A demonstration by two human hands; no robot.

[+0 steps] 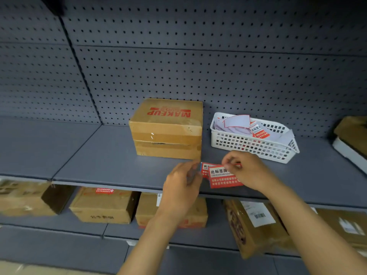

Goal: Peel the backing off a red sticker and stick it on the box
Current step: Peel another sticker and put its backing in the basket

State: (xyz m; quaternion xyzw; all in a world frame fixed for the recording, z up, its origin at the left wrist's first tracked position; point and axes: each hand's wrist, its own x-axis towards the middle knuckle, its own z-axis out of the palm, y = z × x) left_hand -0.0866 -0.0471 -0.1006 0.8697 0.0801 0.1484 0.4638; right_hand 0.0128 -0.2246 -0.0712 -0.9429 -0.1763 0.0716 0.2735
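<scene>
Just in front of the box [166, 129], the right hand [249, 169] and left hand [181, 182] pinch red stickers [222, 176].

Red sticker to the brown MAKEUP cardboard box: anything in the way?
Nothing visible. The red sticker, held by the right hand with the left hand beside it, sits just in front of the brown MAKEUP cardboard box, with only bare shelf between.

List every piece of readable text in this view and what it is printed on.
"MAKEUP": upside down in red on the cardboard box.
"此标签": red sticker held in both hands; its smaller lines are blurred.
Sticker in the white basket: partly hidden, unreadable.
Lower-shelf box labels and barcode: too blurred.
</scene>
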